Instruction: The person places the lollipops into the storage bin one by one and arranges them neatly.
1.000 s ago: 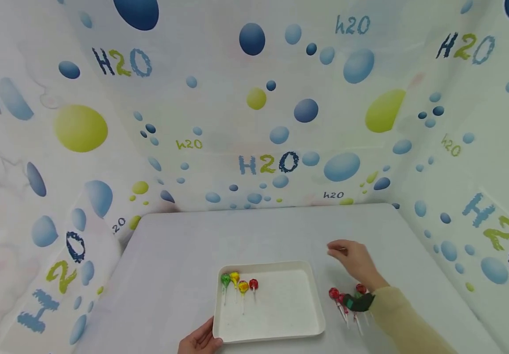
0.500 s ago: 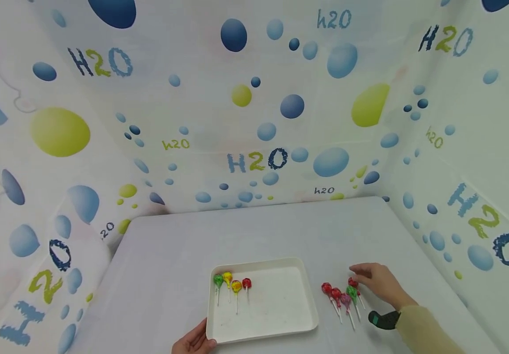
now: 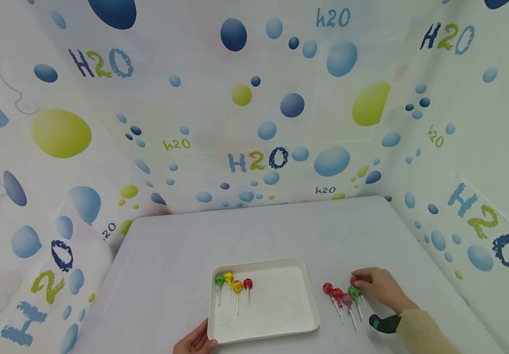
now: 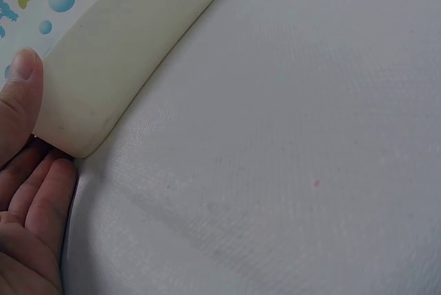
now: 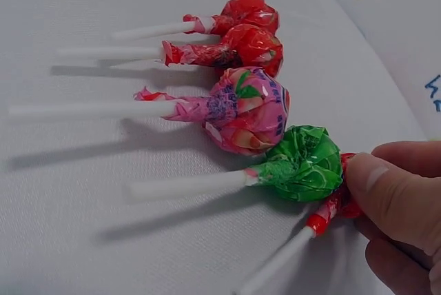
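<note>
My left hand grips the near left corner of a white tray, thumb at the rim and fingers at its underside, as the left wrist view shows. Inside the tray, on its left side, lie a green lollipop, two yellow lollipops and a red lollipop. To the tray's right, my right hand pinches the head of another red lollipop, partly hidden by thumb and fingers. Beside it lie a green lollipop, a pink lollipop and two red lollipops in a row.
A white-covered table bears the tray and the loose lollipops. Walls printed with bubbles and H2O lettering stand behind it and at both sides. A dark band sits at my right wrist, by the sleeve.
My right hand has come down from beyond the loose lollipops onto the rightmost red lollipop and now pinches its head. The left hand keeps its grip on the tray; the head view has shifted slightly.
</note>
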### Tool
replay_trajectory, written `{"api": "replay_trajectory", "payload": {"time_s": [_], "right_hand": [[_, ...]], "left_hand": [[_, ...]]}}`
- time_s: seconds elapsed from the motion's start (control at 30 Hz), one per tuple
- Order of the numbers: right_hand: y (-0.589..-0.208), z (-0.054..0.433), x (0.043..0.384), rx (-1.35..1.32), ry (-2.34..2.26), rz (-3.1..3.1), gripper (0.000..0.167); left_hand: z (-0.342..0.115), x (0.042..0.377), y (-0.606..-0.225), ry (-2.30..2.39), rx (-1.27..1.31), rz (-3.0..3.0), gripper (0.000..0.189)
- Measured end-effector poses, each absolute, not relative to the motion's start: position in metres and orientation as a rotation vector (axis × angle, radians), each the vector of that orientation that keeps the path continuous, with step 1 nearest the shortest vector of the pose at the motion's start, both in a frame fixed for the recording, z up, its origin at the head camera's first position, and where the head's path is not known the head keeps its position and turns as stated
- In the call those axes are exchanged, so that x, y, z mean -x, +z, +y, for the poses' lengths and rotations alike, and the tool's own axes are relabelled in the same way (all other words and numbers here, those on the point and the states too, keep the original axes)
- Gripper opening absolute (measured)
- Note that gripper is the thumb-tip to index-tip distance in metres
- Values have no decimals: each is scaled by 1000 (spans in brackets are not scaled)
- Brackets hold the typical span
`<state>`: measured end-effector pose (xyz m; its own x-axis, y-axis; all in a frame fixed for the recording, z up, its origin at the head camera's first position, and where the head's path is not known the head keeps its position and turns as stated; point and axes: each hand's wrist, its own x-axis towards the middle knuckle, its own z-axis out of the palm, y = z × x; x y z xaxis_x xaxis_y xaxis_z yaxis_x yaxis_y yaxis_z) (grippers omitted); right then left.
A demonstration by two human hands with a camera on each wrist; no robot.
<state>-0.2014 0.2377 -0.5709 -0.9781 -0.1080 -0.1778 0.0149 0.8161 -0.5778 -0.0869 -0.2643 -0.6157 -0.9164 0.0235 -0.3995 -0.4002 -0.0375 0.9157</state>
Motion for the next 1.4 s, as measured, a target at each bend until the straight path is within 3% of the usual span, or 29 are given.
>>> {"api": "replay_trajectory", "payload": {"time_s": [0.5, 0.77, 1.1, 1.4], "right_hand": [[-570, 244, 198, 46, -863, 2868, 26], [-541, 240, 207, 61, -986, 2980, 28], [-512, 143, 225, 88, -1272, 2946, 27], [-534, 42, 224, 363, -1273, 2814, 17]], "left_hand": [[-262, 84, -616, 2058, 406, 1956, 97], [-263, 84, -614, 2041, 423, 1983, 98], [-262, 83, -612, 2045, 435, 2015, 97], [-258, 85, -614, 1954, 446, 2125, 98]]}}
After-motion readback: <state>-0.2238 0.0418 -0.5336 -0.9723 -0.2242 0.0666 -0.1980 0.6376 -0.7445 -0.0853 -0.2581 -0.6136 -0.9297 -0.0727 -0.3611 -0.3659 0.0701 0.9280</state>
